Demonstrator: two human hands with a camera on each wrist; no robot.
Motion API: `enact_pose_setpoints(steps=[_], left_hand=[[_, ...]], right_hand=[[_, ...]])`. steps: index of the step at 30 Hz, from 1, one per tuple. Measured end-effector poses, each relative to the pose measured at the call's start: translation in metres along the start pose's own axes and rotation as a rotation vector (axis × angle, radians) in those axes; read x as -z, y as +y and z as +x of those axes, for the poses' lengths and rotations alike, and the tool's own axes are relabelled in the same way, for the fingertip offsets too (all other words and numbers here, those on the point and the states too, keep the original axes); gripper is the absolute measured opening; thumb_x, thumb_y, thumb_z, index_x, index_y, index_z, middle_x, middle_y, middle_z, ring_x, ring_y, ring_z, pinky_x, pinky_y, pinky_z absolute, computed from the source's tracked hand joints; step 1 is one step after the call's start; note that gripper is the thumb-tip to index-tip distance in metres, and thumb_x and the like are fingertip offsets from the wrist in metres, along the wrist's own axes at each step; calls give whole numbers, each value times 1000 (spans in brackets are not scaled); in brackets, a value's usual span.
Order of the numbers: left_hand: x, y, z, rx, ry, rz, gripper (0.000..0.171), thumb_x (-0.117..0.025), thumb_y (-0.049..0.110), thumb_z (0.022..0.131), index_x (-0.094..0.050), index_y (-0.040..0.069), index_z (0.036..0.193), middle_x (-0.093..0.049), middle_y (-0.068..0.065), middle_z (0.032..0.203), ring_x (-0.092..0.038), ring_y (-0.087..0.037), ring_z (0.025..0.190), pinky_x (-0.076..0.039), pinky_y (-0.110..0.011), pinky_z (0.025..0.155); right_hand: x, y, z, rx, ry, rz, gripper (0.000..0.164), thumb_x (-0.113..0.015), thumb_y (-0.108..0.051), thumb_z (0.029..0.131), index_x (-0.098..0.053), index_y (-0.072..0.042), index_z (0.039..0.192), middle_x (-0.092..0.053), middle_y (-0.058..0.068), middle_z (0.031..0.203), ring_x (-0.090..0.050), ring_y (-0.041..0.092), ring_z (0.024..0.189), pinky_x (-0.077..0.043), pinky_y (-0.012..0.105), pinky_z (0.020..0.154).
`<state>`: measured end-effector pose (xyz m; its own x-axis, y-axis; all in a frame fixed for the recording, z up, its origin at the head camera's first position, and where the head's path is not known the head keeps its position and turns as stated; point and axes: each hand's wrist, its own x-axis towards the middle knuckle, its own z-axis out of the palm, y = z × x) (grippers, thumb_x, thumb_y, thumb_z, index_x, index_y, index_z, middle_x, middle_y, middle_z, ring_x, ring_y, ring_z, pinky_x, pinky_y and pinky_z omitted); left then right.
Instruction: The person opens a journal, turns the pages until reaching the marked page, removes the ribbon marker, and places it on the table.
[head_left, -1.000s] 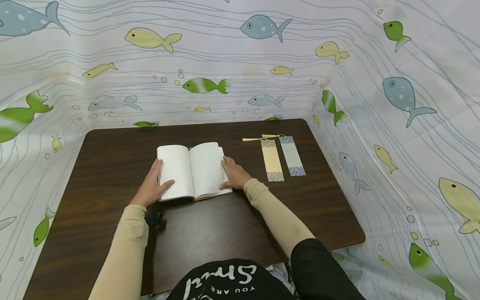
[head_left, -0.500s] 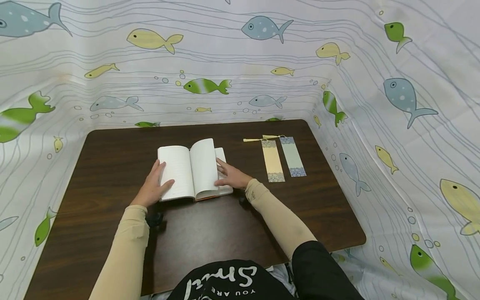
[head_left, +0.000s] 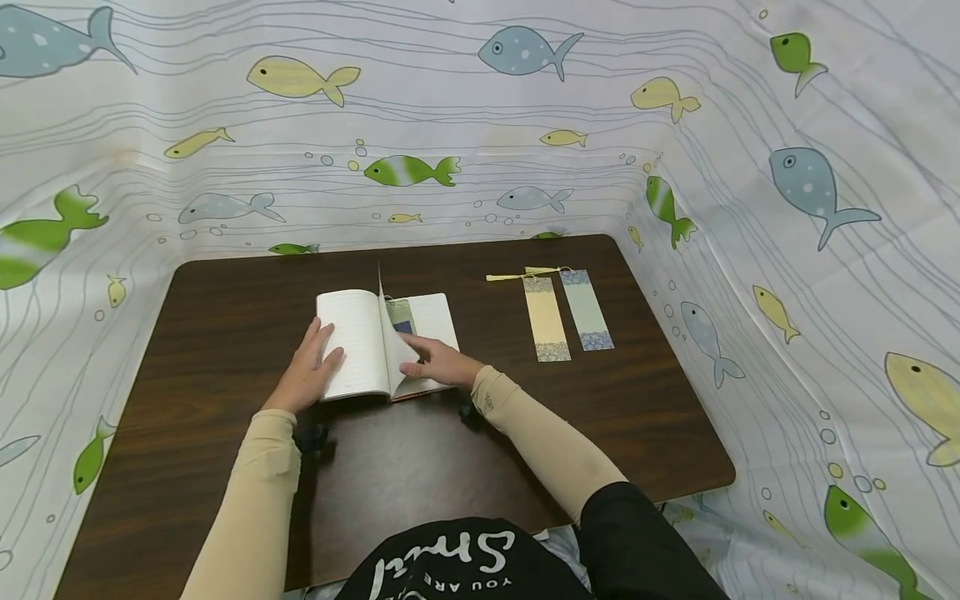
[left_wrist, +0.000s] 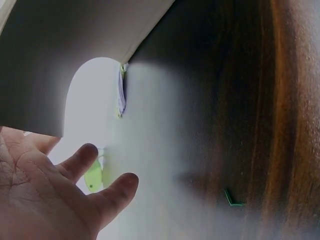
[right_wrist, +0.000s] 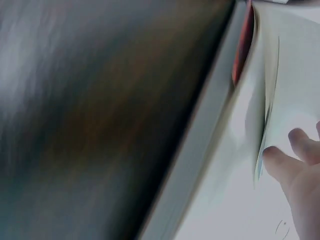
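Note:
An open book [head_left: 348, 346] with white pages lies on the table. My left hand [head_left: 303, 371] rests along its left edge, thumb toward the left page; the left wrist view shows this hand [left_wrist: 35, 185] with spread fingers, some hidden by the book. My right hand [head_left: 438, 361] touches a leaf that stands almost upright at the middle of the book. In the right wrist view its fingertips [right_wrist: 274, 154] are against the page. On the right-hand page lies a green bookmark [head_left: 401, 312] with a dark blue patch, partly covered by the leaf and hand.
Right of the book lie a yellow bookmark [head_left: 546, 317] and a pale green bookmark [head_left: 587, 308], both with tassels. They are on the dark wooden table [head_left: 637, 417]. A fish-patterned curtain [head_left: 420, 100] surrounds the table.
My right hand has moved left from the book's right edge, swinging the leaf up toward the middle. The green bookmark has come into sight beneath it. The left hand has barely moved.

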<state>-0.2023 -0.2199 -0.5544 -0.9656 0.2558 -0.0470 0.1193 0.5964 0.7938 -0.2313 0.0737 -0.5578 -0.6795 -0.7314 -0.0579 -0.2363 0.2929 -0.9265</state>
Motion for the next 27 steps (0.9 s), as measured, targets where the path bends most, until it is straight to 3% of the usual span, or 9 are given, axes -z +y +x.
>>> enact_pose_setpoints(steps=[2, 7, 10, 14, 19, 23, 27], left_hand=[[0, 0, -1, -5, 14, -27, 64, -34, 36, 111, -20, -6, 158, 6, -24, 168, 1, -47, 153, -8, -68, 117], [0, 3, -2, 1, 34, -85, 69, -14, 44, 111, -21, -7, 158, 5, -21, 169, 2, -45, 153, -4, -67, 118], [0, 4, -2, 26, 30, -97, 73, -11, 48, 110, -12, -5, 160, 4, -21, 169, 2, -44, 153, -3, -66, 118], [2, 4, -1, 30, 18, -98, 73, -24, 46, 111, -4, -4, 160, 6, -21, 169, 4, -42, 154, -3, -64, 119], [1, 2, 1, 2, 0, -66, 81, -49, 37, 107, -5, -4, 160, 8, -23, 168, 4, -43, 154, -6, -65, 119], [0, 0, 2, -11, 1, -45, 84, -55, 35, 105, -3, -2, 161, 8, -21, 169, 2, -43, 154, -8, -66, 119], [0, 1, 1, -24, 3, -37, 86, -56, 33, 104, -2, -1, 161, 8, -22, 168, 3, -44, 154, -8, -66, 118]], right_hand=[[-5, -3, 2, 9, -44, -51, 96, -56, -72, 91, -23, -16, 163, -24, 5, 168, -25, 15, 152, -30, 31, 118], [-17, -4, 8, -30, -102, -269, 67, -58, -37, 102, -30, -20, 162, -17, 0, 170, -16, 12, 154, -23, 36, 121], [-22, -1, 10, -47, -116, -390, 65, -57, -39, 103, -33, -21, 161, -19, 0, 169, -14, 14, 155, -16, 47, 123], [-25, 2, 12, -58, -104, -542, 64, -58, -40, 103, -33, -26, 161, -23, 1, 168, -15, 23, 155, -14, 58, 121], [-26, 5, 8, -104, -98, -817, 65, -55, -37, 106, -26, -30, 163, -24, 2, 168, -18, 27, 155, -22, 56, 120], [-24, 8, 4, -139, -93, -980, 65, -56, -42, 104, -30, -27, 162, -22, -3, 168, -17, 20, 155, -24, 55, 120], [-20, 16, 2, -170, -84, -1026, 65, -55, -47, 103, -30, -30, 161, -18, -6, 169, -16, 15, 155, -24, 56, 119]])
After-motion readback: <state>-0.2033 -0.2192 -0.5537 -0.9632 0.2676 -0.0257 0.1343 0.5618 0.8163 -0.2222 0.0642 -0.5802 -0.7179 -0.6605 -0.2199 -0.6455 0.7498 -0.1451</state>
